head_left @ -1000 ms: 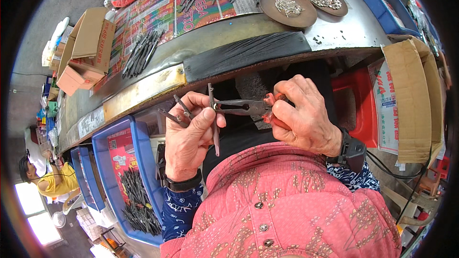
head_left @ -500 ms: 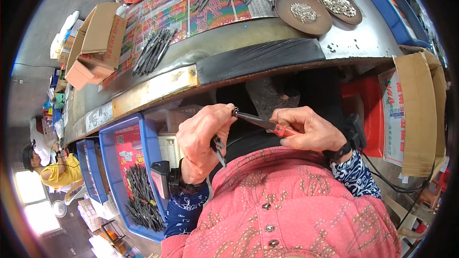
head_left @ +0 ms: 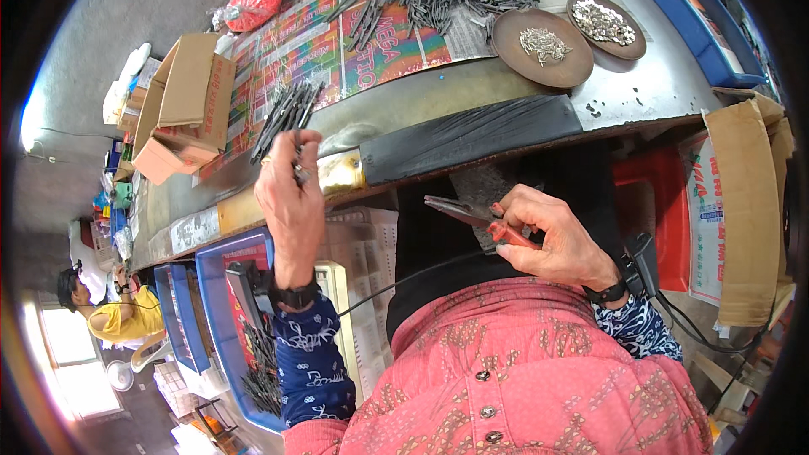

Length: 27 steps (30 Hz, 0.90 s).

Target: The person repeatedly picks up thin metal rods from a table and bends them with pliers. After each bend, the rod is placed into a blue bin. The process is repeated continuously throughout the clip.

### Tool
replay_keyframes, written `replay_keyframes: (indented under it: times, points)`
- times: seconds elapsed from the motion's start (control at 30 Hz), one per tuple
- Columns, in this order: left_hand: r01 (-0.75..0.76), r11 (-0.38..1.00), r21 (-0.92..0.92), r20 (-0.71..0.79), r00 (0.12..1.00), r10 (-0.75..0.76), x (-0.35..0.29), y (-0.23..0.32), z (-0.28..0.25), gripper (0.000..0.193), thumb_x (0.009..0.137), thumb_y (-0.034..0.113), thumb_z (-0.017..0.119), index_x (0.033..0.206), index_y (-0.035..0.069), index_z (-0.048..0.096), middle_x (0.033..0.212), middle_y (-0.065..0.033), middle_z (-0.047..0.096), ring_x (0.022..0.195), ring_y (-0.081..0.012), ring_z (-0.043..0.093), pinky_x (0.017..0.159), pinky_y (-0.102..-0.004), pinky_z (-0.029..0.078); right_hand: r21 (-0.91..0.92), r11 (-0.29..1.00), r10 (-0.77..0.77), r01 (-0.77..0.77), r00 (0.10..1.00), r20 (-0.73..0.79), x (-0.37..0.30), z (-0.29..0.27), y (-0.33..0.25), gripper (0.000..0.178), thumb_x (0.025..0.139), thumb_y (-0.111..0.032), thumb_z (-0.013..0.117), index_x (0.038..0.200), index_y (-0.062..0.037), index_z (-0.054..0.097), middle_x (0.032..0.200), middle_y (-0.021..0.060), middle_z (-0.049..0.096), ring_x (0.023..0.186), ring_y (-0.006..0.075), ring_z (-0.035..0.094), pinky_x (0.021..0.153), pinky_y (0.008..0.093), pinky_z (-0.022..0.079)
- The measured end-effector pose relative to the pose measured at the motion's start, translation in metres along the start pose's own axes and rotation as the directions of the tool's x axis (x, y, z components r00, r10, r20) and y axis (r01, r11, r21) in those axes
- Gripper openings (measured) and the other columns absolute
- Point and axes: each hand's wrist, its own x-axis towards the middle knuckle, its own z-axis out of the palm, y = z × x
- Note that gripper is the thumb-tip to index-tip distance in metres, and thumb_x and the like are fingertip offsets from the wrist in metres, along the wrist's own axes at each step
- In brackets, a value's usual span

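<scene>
My right hand point(head_left: 552, 236) is closed round the red handles of a pair of pliers point(head_left: 459, 211). The jaws point left over my lap, slightly apart, with nothing visible between them. My left hand point(head_left: 291, 202) is raised at the table's front edge, its fingers curled and partly blurred. A thin dark piece point(head_left: 301, 172) shows at its fingers; most of it is hidden. Just beyond that hand lies a bundle of slim black strips point(head_left: 286, 114) on the table.
Two brown dishes point(head_left: 543, 49) of small metal parts stand on the table point(head_left: 640, 88). More black strips point(head_left: 375, 13), a red bag point(head_left: 255, 2) and an open cardboard box point(head_left: 190, 105) lie further back. A blue bin point(head_left: 215, 307) is at lower left. A person in yellow point(head_left: 126, 316) works far left.
My left hand has moved left and up, away from the pliers' tips, to the table edge by the black bundle. My right hand keeps the pliers over my lap.
</scene>
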Motion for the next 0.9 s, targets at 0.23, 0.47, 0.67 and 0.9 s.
replay_keyframes:
  times: [0.23,0.47,0.67,0.9]
  points:
    - [0.039,0.999,0.026,0.033,0.999,-0.039,0.042,-0.045,0.022,0.013,0.091,0.01,0.067,0.098,0.001,0.062,0.084,-0.0195,0.063,0.076,-0.0391,0.061,0.067,-0.0432,0.047,-0.08,0.997,-0.01,0.012,1.0,0.022,0.002,0.001,0.006,0.023,0.067,-0.001,0.075,0.079,0.0005,0.056,0.084,0.0119,0.058,0.084,0.0293,0.061,0.074,0.036,0.049]
    - [-0.085,0.932,0.352,0.054,0.996,0.07,0.058,-0.063,0.042,0.026,0.079,0.003,0.07,0.104,0.004,0.064,0.093,-0.0177,0.062,0.087,-0.0407,0.063,0.073,-0.0482,0.051,-0.072,0.996,-0.049,0.048,0.998,-0.025,0.005,0.006,0.013,0.02,0.068,-0.003,0.074,0.078,0.0,0.057,0.082,0.0132,0.058,0.079,0.0316,0.06,0.07,0.0399,0.049]
    - [-0.076,0.886,0.458,0.07,0.996,0.049,0.058,-0.06,0.047,0.021,0.079,0.004,0.068,0.098,0.003,0.061,0.095,-0.0173,0.06,0.087,-0.0408,0.063,0.072,-0.0495,0.051,-0.071,0.996,-0.058,0.055,0.998,-0.033,0.005,0.008,0.017,0.018,0.069,-0.006,0.072,0.077,0.0,0.057,0.081,0.0138,0.058,0.077,0.033,0.059,0.068,0.0408,0.048]
    - [-0.119,0.928,0.354,0.026,0.993,0.117,0.049,-0.054,0.047,0.02,0.08,0.004,0.066,0.099,0.002,0.06,0.091,-0.0202,0.062,0.084,-0.0421,0.063,0.072,-0.0502,0.049,-0.128,0.988,-0.09,0.083,0.995,-0.046,0.003,0.005,0.011,0.016,0.069,-0.005,0.072,0.078,-0.0004,0.059,0.083,0.0135,0.059,0.079,0.0327,0.059,0.069,0.0409,0.048]
